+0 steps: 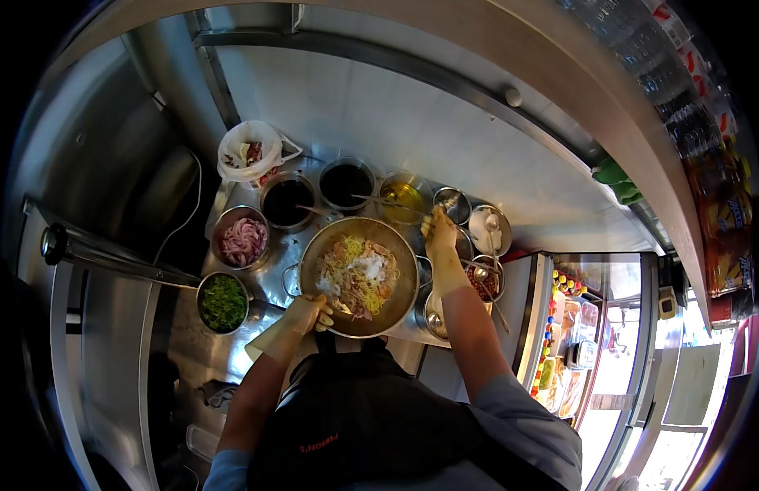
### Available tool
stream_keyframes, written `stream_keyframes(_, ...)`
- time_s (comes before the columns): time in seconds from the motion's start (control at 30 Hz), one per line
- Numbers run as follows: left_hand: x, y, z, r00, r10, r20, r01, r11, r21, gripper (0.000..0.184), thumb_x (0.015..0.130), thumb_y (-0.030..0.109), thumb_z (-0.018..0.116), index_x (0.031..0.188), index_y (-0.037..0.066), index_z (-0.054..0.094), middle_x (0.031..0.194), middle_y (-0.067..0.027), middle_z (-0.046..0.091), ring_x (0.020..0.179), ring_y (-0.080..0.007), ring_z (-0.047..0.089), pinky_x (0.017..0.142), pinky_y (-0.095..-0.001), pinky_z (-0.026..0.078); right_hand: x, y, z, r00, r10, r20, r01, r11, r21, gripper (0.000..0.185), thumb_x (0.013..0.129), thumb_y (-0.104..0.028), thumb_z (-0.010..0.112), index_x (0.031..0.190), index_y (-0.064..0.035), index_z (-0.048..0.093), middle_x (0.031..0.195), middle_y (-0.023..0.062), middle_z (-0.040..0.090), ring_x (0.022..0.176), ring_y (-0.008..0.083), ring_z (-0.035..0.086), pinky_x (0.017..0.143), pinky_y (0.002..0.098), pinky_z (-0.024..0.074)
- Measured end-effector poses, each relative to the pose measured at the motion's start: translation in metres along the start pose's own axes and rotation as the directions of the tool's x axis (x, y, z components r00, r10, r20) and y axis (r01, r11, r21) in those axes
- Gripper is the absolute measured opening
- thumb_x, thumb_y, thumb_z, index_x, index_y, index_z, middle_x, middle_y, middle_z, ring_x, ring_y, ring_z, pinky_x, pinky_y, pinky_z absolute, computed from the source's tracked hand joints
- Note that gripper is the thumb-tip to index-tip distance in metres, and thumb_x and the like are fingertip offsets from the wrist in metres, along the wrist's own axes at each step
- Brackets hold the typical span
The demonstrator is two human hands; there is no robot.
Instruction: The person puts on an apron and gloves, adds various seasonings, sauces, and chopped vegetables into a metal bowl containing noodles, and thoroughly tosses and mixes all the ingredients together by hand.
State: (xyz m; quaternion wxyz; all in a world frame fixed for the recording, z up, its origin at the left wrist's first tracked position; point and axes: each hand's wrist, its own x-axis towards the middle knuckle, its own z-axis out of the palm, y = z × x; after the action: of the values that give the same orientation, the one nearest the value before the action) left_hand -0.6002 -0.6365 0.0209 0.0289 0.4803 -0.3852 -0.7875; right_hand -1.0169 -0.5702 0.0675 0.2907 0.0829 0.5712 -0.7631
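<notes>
Left hand (311, 313) at metal pan (402, 288)

Bottles (670, 74): clear, lined up, upper right
Packs (727, 233): yellow-orange, just below bottles
Cloth (615, 178): green, bunched, upper right
Display case (533, 315): lit, stocked, right side
Cable (199, 184): white, left side

The pan (401, 301) was dull grey-brown; its food (360, 274) showed pale yellow, pinkish and white patches. Taken from the pan's centre, slices (244, 242) towards ten o'clock were purplish pink; leaves (223, 303) near nine, bright green; liquids at half past ten (288, 202) and twelve (347, 185), near-black; oil (407, 197) at one, golden yellow; powder (486, 229) past two, white. The bucket (242, 170) towards eleven was whitish. Left hand (314, 313) and right hand (435, 233) were gloved pale yellow. The apron (347, 401) was black with red lettering (319, 443); the table (272, 288), silver-grey.
</notes>
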Motion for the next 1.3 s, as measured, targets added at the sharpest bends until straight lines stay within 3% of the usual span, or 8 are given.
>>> stream_keyframes(0.07,0.005,-0.003,-0.002,1.000,-0.008,0.022,0.008,1.000,-0.008,0.047,0.112,0.034,0.061,0.096,-0.008,0.072,0.074,-0.0235,0.074,0.051,-0.0293,0.066,0.045,-0.0378,0.056,0.017,0.000,0.013,0.990,0.069,0.120,-0.087,0.984,0.154,0.030,0.106,-0.033,0.073,0.103,-0.0040,0.067,0.076,0.0063,0.064,0.056,0.0182,0.056,0.052,0.0309,0.0489)
stream_keyframes(0.2,0.004,-0.005,-0.006,0.999,-0.033,0.041,0.031,0.998,0.052,0.048,0.112,0.035,0.060,0.095,-0.007,0.073,0.076,-0.0236,0.075,0.051,-0.0286,0.067,0.045,-0.0371,0.056,-0.011,-0.006,0.030,0.978,-0.113,-0.175,0.032,0.912,-0.409,0.033,0.103,-0.038,0.074,0.101,-0.0052,0.074,0.089,0.0096,0.072,0.076,0.0186,0.069,0.063,0.0312,0.0549)
stream_keyframes(0.3,0.005,-0.002,-0.003,1.000,-0.020,0.001,0.020,0.999,0.041,0.046,0.112,0.034,0.061,0.094,-0.006,0.073,0.076,-0.0227,0.076,0.050,-0.0286,0.066,0.045,-0.0371,0.057,0.019,0.037,-0.009,0.541,-0.786,-0.300,0.133,0.432,-0.892,0.044,0.100,-0.043,0.077,0.110,-0.0007,0.072,0.091,0.0094,0.071,0.066,0.0192,0.066,0.052,0.0360,0.0522)
stream_keyframes(0.43,0.007,-0.005,-0.003,1.000,-0.014,0.004,0.014,0.993,0.118,0.044,0.112,0.033,0.061,0.095,-0.006,0.073,0.076,-0.0226,0.076,0.050,-0.0290,0.067,0.045,-0.0375,0.057,0.071,0.041,-0.029,0.917,-0.281,-0.284,0.158,0.908,-0.389,0.047,0.099,-0.040,0.081,0.114,0.0025,0.068,0.080,0.0047,0.064,0.060,0.0181,0.057,0.051,0.0324,0.0478)
stream_keyframes(0.53,0.002,0.005,0.000,0.999,-0.036,-0.023,0.039,0.993,0.115,0.044,0.112,0.033,0.061,0.094,-0.005,0.073,0.076,-0.0226,0.076,0.049,-0.0289,0.066,0.045,-0.0373,0.056,0.050,0.007,-0.006,0.955,-0.093,-0.282,0.018,0.966,-0.258,0.041,0.100,-0.038,0.081,0.109,-0.0003,0.067,0.076,0.0052,0.065,0.057,0.0168,0.058,0.049,0.0310,0.0459)
stream_keyframes(0.93,-0.001,0.008,-0.001,0.997,-0.074,0.018,0.070,0.987,0.144,0.045,0.112,0.032,0.061,0.092,-0.006,0.073,0.075,-0.0230,0.076,0.047,-0.0289,0.065,0.044,-0.0362,0.055,0.011,-0.014,0.038,0.968,-0.192,0.164,0.245,0.868,-0.432,0.041,0.105,-0.044,0.073,0.090,-0.0063,0.068,0.070,0.0040,0.067,0.053,0.0122,0.058,0.050,0.0280,0.0461)
stream_keyframes(1.13,-0.007,0.013,-0.001,0.997,-0.076,0.018,0.072,0.986,0.152,0.045,0.112,0.031,0.060,0.092,-0.006,0.073,0.075,-0.0230,0.076,0.047,-0.0288,0.065,0.044,-0.0360,0.055,0.002,-0.001,0.027,0.749,-0.580,0.319,0.475,0.136,-0.869,0.051,0.105,-0.048,0.071,0.119,0.0012,0.074,0.078,0.0087,0.075,0.062,0.0175,0.069,0.060,0.0327,0.0555)
stream_keyframes(1.3,-0.007,0.017,0.001,0.995,-0.098,0.028,0.093,0.983,0.159,0.045,0.112,0.032,0.061,0.092,-0.006,0.073,0.074,-0.0231,0.075,0.049,-0.0291,0.067,0.045,-0.0364,0.055,-0.011,-0.003,0.038,0.950,-0.302,0.081,0.284,0.726,-0.626,0.053,0.103,-0.050,0.072,0.107,0.0027,0.071,0.079,0.0160,0.075,0.070,0.0290,0.073,0.070,0.0427,0.0583)
